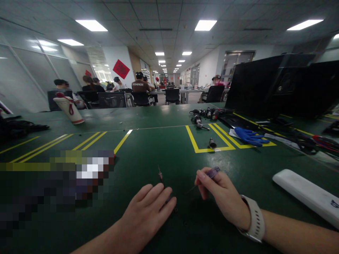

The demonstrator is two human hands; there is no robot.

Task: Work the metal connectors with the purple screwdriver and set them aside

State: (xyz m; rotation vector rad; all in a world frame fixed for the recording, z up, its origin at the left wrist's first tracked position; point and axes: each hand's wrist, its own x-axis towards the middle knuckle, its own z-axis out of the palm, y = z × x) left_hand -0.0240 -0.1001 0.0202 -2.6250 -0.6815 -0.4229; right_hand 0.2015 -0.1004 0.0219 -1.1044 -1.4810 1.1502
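My left hand [148, 211] rests low over the green table, its fingers together and bent over a slim metal-tipped part [160, 174]. The thin tip of that part points away from me; its rear end is hidden under the fingers. To the right, my right hand [219, 194] is closed in a pinch around a small screwdriver [212, 171] with a see-through purple handle. Its thin shaft slants down to the left, toward the left hand, and stops short of the part. Small dark bits [176, 210] lie beside the left fingertips.
Beyond my hands, a metal connector shell [212, 143] stands near yellow tape, with cabled connectors [198, 120] behind. A blue glove [250, 136] and a white case [307, 195] lie right. Black monitors [265, 84] rise at the right. A white cup-like holder [70, 109] leans far left. People sit beyond.
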